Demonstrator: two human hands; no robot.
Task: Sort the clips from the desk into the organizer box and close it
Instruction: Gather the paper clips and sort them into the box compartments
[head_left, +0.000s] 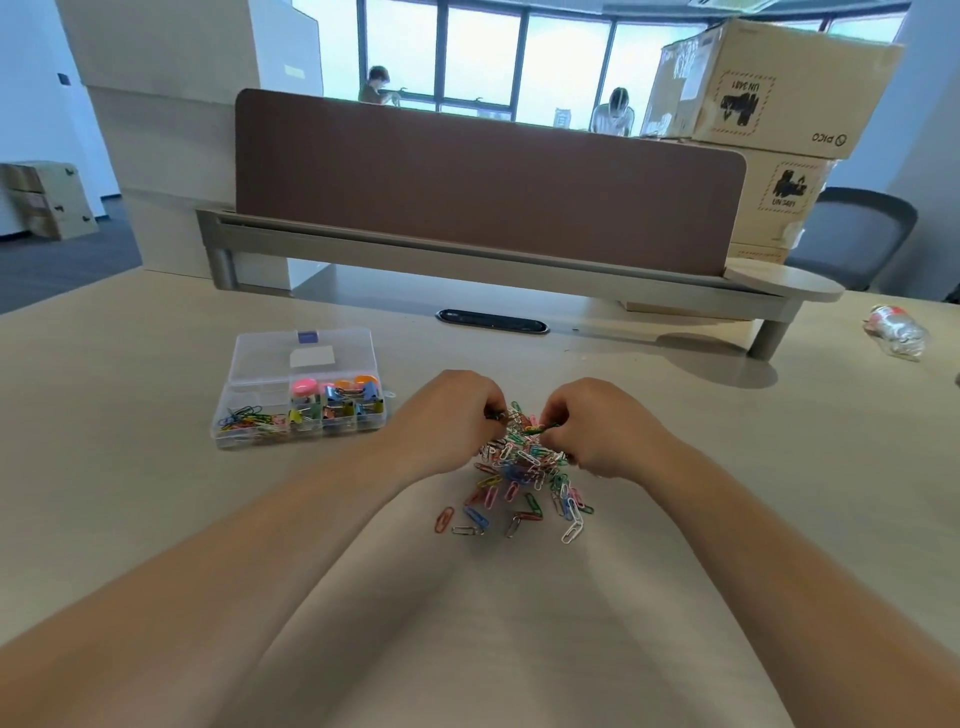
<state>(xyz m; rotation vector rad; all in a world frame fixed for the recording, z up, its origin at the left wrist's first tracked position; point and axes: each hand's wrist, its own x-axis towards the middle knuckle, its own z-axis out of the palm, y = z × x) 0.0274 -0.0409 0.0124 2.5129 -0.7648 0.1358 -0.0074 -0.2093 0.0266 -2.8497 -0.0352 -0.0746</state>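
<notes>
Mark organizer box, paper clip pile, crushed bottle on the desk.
organizer box (262, 364): head view, bare left part of its clear lid.
paper clip pile (524, 462): head view, middle of the heap.
crushed bottle (896, 332): head view, middle of its body.

Brightness: bright, even daylight over the pale beige desk top (156, 519).
Source: tall glass windows (483, 57) behind the brown rectangular divider panel (488, 182), blown out.
Shadows: soft, darkest under the grey metal shelf (519, 273) below the panel.
Distortion: wide-angle; edges beside the panel bow.
Focus: heap of coloured wire paper clips (524, 462) before the panel slightly soft.
</notes>
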